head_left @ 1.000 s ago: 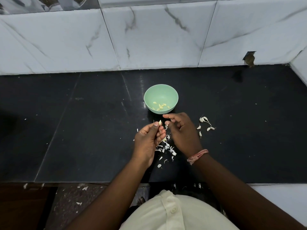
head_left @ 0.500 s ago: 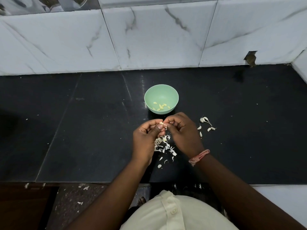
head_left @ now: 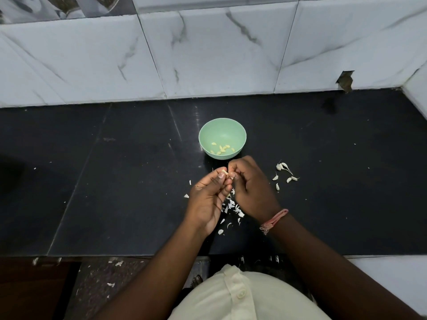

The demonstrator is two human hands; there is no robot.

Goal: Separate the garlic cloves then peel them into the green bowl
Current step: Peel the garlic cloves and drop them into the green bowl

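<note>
Garlic clove (head_left: 224,173), centre frame, just below the green bowl (head_left: 240,135): pinched between left hand (head_left: 208,199) and right hand (head_left: 251,190) fingertips. Peeled cloves (head_left: 222,148) in bowl; unpeeled cloves (head_left: 285,173) right; skins (head_left: 233,207) beneath hands.

Home kitchen: black stone counter (head_left: 115,181), marble-tiled wall (head_left: 208,54).

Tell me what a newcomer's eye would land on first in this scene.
The pale green bowl stands out on the black counter, with peeled cloves lying in it. Just in front of it, the left hand and right hand meet over a garlic clove, above white skins.
</note>
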